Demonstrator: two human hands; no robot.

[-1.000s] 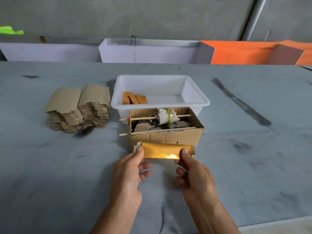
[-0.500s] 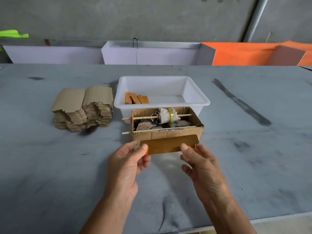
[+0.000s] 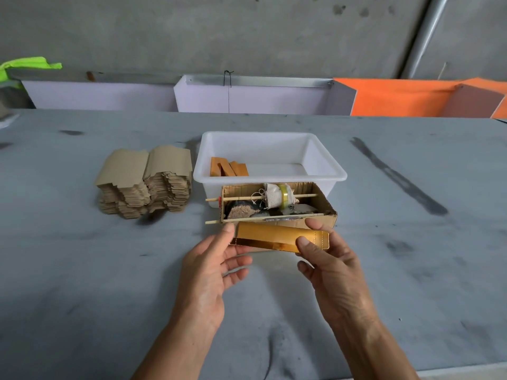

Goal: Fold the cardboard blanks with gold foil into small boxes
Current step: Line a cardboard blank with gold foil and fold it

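A gold-foil cardboard blank (image 3: 274,237) is held just above the table, partly folded, its shiny side facing me. My right hand (image 3: 326,259) pinches its right end between thumb and forefinger. My left hand (image 3: 211,264) supports its left end, thumb on the edge and fingers curled beneath. Two stacks of flat brown blanks (image 3: 145,182) lie at the left. A white plastic tub (image 3: 323,163) behind holds a few folded orange-gold boxes (image 3: 227,167).
A small open cardboard box (image 3: 329,209) with two wooden sticks, a cloth bundle and a tape roll stands right behind the held blank, touching the tub's front. White and orange panels line the far edge of the grey table (image 3: 82,283).
The blank has been turned and bent: a second ago its gold face showed flat, then its brown side, now gold again with a fold along its length. Both hands shifted grip.
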